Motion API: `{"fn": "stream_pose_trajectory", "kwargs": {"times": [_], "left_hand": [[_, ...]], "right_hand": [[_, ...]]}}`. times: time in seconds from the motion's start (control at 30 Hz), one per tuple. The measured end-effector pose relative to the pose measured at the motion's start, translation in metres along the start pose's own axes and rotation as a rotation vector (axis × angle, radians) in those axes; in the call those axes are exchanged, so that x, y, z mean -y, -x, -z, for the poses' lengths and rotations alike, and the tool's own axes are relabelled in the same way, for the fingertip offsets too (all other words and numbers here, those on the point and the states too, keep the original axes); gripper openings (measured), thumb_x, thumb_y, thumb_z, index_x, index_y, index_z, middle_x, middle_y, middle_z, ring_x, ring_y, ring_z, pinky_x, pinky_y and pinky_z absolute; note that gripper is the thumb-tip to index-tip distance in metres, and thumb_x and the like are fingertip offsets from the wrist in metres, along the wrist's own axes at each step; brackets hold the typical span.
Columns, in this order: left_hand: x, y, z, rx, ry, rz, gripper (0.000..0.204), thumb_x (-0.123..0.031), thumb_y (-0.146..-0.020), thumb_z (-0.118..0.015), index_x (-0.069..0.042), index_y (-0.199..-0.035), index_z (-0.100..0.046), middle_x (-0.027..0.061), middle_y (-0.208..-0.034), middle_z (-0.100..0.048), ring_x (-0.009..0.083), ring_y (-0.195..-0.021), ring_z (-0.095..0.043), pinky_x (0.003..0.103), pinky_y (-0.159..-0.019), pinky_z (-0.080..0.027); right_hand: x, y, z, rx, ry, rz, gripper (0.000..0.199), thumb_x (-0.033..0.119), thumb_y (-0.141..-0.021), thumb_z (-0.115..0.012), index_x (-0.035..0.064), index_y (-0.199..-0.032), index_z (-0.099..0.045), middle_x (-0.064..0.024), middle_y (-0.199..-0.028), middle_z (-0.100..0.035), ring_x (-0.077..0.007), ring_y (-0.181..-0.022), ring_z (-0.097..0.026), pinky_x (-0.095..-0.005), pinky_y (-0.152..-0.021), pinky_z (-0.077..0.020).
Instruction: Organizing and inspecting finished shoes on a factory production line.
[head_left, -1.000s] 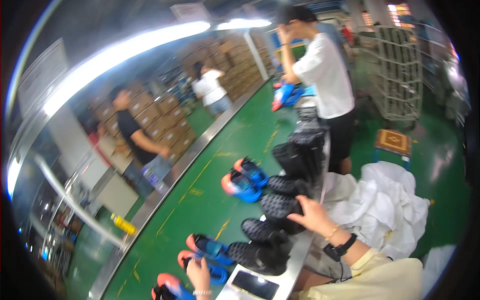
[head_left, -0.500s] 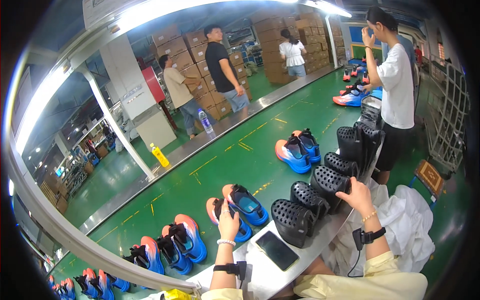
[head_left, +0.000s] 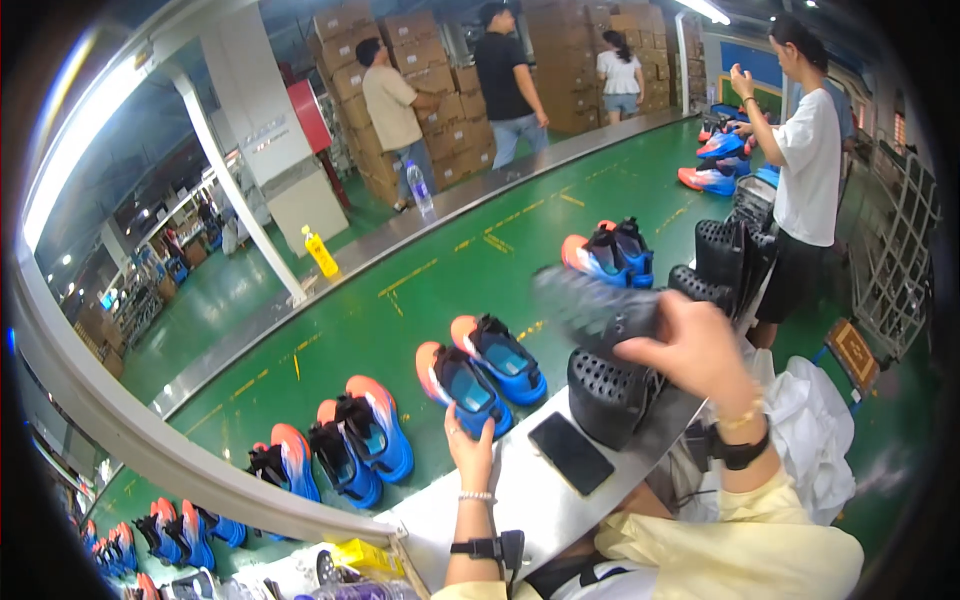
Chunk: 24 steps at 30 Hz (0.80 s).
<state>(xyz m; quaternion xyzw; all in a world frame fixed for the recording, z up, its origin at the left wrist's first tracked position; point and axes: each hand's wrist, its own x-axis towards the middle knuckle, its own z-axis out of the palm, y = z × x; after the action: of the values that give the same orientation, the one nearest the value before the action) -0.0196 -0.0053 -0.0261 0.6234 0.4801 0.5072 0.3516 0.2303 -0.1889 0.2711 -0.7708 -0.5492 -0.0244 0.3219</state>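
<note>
Green conveyor belt carrying blue-and-orange shoe pairs, grey side ledge with black phone
</note>
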Motion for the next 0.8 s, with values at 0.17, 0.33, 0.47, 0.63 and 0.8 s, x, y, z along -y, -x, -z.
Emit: {"fn": "stream_pose_trajectory", "kwargs": {"times": [0.17, 0.33, 0.47, 0.63, 0.8], "left_hand": [[-0.009, 0.006, 0.004, 0.033, 0.050, 0.061, 0.078, -0.006, -0.079, -0.076, -0.006, -0.145, -0.034, 0.0175, -0.140, -0.044, 0.0335, -0.127, -0.049, 0.044, -0.100, -0.047], [0.006, 0.009, 0.005, -0.034, 0.054, 0.002, 0.075, -0.004, -0.078, -0.073, -0.005, -0.143, -0.035, 0.0153, -0.137, -0.046, 0.0314, -0.122, -0.051, 0.041, -0.095, -0.047], [-0.008, 0.016, 0.010, -0.049, 0.032, 0.041, 0.069, -0.001, -0.077, -0.072, -0.007, -0.137, -0.038, 0.0169, -0.133, -0.049, 0.0336, -0.117, -0.056, 0.039, -0.091, -0.049], [0.006, 0.014, 0.006, -0.111, -0.144, -0.072, 0.060, -0.010, -0.081, -0.072, -0.001, -0.134, -0.043, 0.0246, -0.138, -0.048, 0.0396, -0.126, -0.050, 0.044, -0.105, -0.040], [-0.016, 0.013, 0.004, -0.127, -0.113, -0.081, 0.065, -0.005, -0.077, -0.075, -0.001, -0.135, -0.045, 0.0213, -0.137, -0.050, 0.0391, -0.122, -0.054, 0.043, -0.099, -0.044]], "right_hand": [[0.075, -0.027, -0.134, 0.482, 0.209, 0.238, 0.059, 0.059, -0.073, -0.071, 0.0010, -0.085, -0.072, -0.0169, -0.079, -0.071, -0.0338, -0.078, -0.071, -0.0422, -0.070, -0.0567], [0.109, -0.069, -0.241, 0.437, 0.332, 0.310, 0.038, 0.044, -0.069, -0.076, 0.0092, -0.084, -0.077, -0.0122, -0.085, -0.073, -0.0266, -0.081, -0.072, -0.0364, -0.071, -0.0572], [0.100, -0.068, -0.325, 0.365, 0.324, 0.319, 0.033, 0.039, -0.068, -0.080, 0.0093, -0.081, -0.077, -0.0119, -0.084, -0.074, -0.0262, -0.080, -0.073, -0.0363, -0.071, -0.0578], [0.101, -0.053, -0.378, 0.293, 0.283, 0.233, 0.016, 0.025, -0.074, -0.074, 0.0107, -0.079, -0.076, -0.0126, -0.081, -0.073, -0.0238, -0.080, -0.073, -0.0345, -0.069, -0.0582], [0.094, -0.070, -0.369, 0.421, 0.259, 0.234, 0.016, 0.021, -0.079, -0.069, 0.0099, -0.086, -0.077, -0.0115, -0.086, -0.075, -0.0240, -0.084, -0.074, -0.0355, -0.070, -0.0590]]}}
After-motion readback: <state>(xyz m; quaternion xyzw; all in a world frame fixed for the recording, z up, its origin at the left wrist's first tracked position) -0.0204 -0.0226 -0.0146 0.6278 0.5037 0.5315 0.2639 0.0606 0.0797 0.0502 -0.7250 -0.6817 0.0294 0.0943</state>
